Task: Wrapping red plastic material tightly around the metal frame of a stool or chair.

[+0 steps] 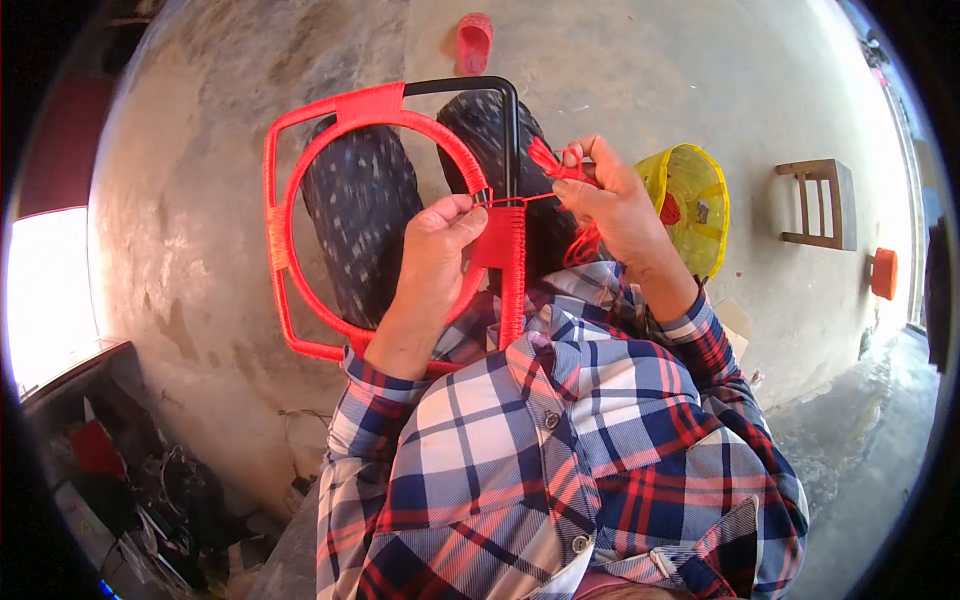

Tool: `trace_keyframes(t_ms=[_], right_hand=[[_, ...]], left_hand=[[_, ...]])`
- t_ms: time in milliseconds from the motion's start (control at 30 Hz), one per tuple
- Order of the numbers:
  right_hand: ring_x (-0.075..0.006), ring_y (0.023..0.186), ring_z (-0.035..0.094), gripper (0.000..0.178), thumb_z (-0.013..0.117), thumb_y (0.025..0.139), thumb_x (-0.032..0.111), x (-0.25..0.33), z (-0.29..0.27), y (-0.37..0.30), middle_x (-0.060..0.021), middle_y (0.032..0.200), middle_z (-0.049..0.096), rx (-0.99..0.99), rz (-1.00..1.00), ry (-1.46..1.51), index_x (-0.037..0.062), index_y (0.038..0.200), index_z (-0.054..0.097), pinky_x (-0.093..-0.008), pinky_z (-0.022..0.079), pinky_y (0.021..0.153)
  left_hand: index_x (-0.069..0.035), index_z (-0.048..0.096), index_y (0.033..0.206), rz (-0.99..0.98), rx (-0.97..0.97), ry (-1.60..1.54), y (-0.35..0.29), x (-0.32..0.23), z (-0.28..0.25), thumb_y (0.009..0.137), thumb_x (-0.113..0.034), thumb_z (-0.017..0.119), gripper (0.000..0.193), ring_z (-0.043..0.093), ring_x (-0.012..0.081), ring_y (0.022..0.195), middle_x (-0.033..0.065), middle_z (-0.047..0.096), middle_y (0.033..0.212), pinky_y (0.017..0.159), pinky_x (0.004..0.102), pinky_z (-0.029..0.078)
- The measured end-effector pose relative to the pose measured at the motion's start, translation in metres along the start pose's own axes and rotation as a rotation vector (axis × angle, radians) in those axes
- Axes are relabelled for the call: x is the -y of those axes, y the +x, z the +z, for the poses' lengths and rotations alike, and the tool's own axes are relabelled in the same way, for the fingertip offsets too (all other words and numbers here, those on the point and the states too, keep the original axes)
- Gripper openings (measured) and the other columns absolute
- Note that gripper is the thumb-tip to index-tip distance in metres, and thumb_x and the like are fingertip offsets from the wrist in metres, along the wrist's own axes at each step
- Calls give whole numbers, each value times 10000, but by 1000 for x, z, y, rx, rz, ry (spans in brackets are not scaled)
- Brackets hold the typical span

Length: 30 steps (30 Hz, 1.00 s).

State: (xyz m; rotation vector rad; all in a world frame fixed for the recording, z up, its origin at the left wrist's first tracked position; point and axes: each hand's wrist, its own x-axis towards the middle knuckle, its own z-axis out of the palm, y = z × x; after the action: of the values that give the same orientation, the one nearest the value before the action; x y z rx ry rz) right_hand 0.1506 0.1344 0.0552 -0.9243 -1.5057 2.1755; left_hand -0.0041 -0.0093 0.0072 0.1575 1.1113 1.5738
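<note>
A square metal frame with a ring inside it [268, 190] rests on my lap, mostly wrapped in red cord. Bare black metal [513, 130] shows at its far right corner. With thumb and fingertips, my left hand [440, 245] pinches the cord where the wrapping ends, between the ring and the right side bar. A taut strand runs from there to my right hand [612, 200], raised right of the frame. That hand is closed on a bundle of red cord [560, 168], with loose loops hanging below it. An orange patch [278, 240] marks the frame's left joint.
A yellow plastic basket [720, 205] with something red inside stands right of my knee. Farther right are a small wooden stool [840, 205] and an orange-red object [884, 274]. A red clog [474, 42] lies ahead on the concrete floor. Dark clutter [170, 510] fills the lower left.
</note>
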Motion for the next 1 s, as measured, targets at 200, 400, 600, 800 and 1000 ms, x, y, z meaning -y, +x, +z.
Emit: trace_keyframes(t_ms=[200,400,600,800,1000], right_hand=[[-27,699,451,216,543,832,47,13,-38,-12,20,797,500,44,-100,105,59,1036,474,-181,380,605],[-45,458,338,143,516,930,178,59,-224,-50,-3,697,522,-394,-445,354,47,884,552,-182,287,434],[-91,703,556,239,591,845,128,18,-96,-50,-57,935,615,-136,-194,-8,17,1056,573,-238,499,709],[-239,785,625,339,667,765,80,-23,16,1,-137,829,635,261,-225,-893,7,1072,544,-339,478,697],[-211,785,607,383,648,797,69,-21,11,22,-108,894,625,0,-310,-689,19,1147,501,-308,479,694]], left_hand=[[3,570,1001,-33,-1,-68,1,0,4,875,-65,556,144,629,153,793,69,642,859,741,285,517],[-31,574,1009,-86,17,-267,12,3,-11,901,-183,509,197,631,166,797,62,638,867,752,314,515],[-49,571,997,-95,-78,-218,14,2,-11,888,-112,502,144,613,161,816,48,624,853,742,306,508],[-54,565,986,-212,-51,-208,6,-1,2,884,-67,509,117,621,170,795,50,621,849,702,306,523],[-66,575,908,-188,-163,-61,4,-3,5,897,-122,534,71,522,117,577,-5,534,674,529,260,441]])
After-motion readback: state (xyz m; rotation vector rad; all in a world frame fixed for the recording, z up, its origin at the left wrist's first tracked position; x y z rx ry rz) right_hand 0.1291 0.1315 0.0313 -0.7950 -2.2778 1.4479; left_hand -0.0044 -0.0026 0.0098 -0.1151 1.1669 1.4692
